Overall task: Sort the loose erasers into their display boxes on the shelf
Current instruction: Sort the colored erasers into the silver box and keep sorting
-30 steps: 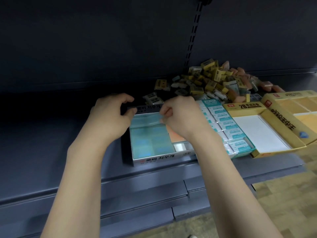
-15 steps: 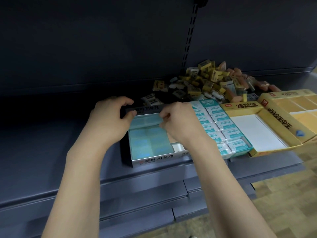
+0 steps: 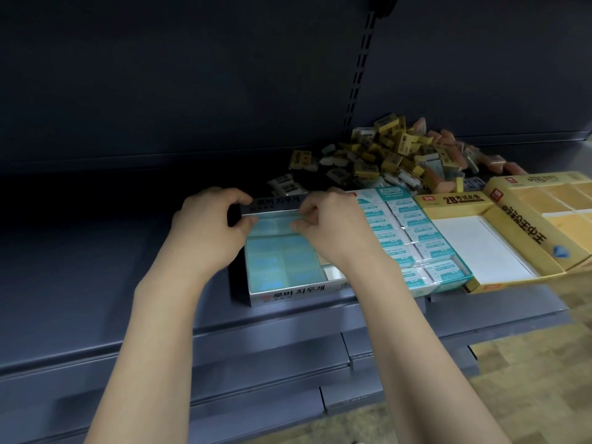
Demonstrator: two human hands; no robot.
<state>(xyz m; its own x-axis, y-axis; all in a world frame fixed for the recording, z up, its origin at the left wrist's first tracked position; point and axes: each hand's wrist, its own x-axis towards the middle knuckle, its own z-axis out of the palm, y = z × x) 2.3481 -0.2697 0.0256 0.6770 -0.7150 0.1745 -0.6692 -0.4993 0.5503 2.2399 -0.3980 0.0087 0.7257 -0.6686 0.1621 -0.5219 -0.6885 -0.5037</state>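
A silver display box stands on the dark shelf and holds pale green erasers on its left side. Both hands work at the box's far end. My left hand curls round the far left corner, thumb on the green eraser in the back row. My right hand pinches the same eraser from its right end. A heap of loose erasers, yellow, white and pink, lies behind the boxes.
Right of the silver box stands a teal box full of white-and-teal erasers, then a yellow box with a white floor, then another yellow box. The shelf front edge runs below; wooden floor shows lower right.
Both hands stay at the far end of the silver box, shifting only slightly; the view has drifted a little to the right.
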